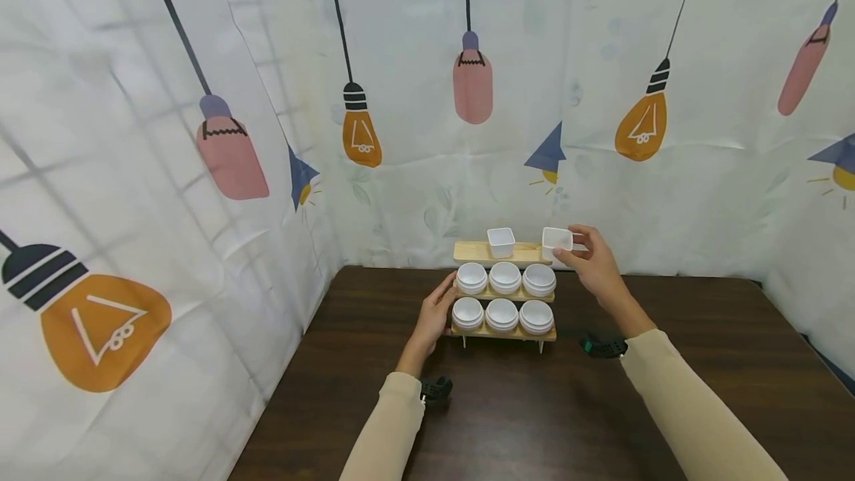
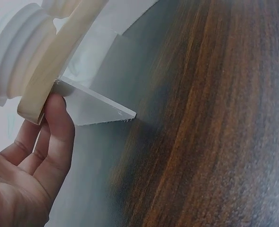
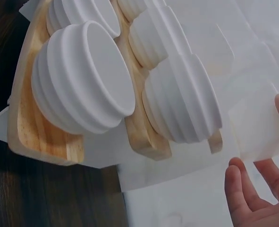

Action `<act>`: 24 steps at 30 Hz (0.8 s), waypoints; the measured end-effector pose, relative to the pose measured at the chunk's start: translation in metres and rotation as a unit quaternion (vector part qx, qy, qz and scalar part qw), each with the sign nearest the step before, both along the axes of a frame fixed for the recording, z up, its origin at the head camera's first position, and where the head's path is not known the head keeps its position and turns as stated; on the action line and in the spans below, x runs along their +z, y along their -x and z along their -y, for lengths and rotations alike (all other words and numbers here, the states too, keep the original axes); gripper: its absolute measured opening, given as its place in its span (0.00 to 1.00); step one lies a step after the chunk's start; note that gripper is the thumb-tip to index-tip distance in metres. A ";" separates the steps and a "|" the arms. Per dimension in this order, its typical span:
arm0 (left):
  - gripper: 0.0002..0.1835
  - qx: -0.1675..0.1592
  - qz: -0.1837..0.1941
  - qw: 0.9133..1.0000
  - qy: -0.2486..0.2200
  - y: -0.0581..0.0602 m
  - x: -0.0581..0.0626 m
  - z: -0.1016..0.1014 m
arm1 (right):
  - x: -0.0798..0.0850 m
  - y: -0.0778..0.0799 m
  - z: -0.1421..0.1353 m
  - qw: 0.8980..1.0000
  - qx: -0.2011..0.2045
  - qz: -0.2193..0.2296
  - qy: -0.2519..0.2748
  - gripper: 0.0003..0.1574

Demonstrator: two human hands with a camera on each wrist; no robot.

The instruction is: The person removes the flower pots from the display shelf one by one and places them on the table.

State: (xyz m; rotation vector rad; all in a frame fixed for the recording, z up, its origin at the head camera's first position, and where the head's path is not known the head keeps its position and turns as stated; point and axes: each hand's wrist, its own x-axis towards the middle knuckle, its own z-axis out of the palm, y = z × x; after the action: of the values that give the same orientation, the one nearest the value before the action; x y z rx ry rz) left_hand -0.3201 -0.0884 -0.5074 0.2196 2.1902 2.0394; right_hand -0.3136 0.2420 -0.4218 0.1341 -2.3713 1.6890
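Note:
A three-tier stand with wooden shelves (image 1: 471, 252) and white side supports (image 3: 101, 156) stands on the table. Its two lower shelves carry rows of round white ribbed pots (image 1: 505, 277). On the top shelf sits a white square pot (image 1: 501, 243). My right hand (image 1: 597, 264) pinches another white square pot (image 1: 557, 238) between thumb and fingers at the top shelf's right end; whether its base touches the wood I cannot tell. My left hand (image 1: 433, 315) grips the stand's left side, fingertips against the end of a wooden shelf (image 2: 45, 80).
The stand rests on a dark brown wooden table (image 1: 508, 407), near its back edge. Behind and to the left hangs a pale curtain (image 1: 401, 206) printed with lamps and bulbs. Black bands (image 1: 604, 347) are on both wrists.

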 end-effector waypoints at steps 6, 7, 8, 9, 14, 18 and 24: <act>0.27 -0.001 -0.009 1.000 0.001 -0.015 0.019 0.000 | -0.004 -0.005 -0.009 1.000 -0.011 -0.010 0.019 0.42; 0.27 0.000 -0.010 1.000 0.000 -0.016 0.020 0.000 | -0.005 -0.005 -0.010 1.000 -0.014 -0.011 0.018 0.42; 0.26 0.000 -0.009 1.000 -0.001 -0.016 0.021 -0.001 | -0.006 -0.006 -0.012 1.000 -0.016 -0.011 0.016 0.42; 0.26 0.000 -0.009 1.000 -0.002 -0.016 0.022 -0.001 | -0.007 -0.007 -0.013 1.000 -0.018 -0.013 0.014 0.43; 0.26 -0.006 0.001 1.000 -0.001 -0.015 0.022 0.000 | -0.009 -0.012 -0.019 1.000 -0.014 -0.019 0.000 0.43; 0.26 -0.018 0.005 1.000 -0.007 -0.012 0.019 0.001 | -0.011 -0.016 -0.023 1.000 -0.010 -0.012 0.001 0.43; 0.29 -0.020 0.010 1.000 -0.019 -0.002 0.002 0.000 | -0.017 -0.022 -0.029 1.000 -0.011 -0.002 0.001 0.44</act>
State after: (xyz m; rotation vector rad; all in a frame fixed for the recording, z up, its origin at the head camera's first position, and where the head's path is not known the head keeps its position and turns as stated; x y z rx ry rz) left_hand -0.3178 -0.0886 -0.5059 0.2434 2.1201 2.0544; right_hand -0.2916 0.2708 -0.4383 0.1124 -2.3587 1.6800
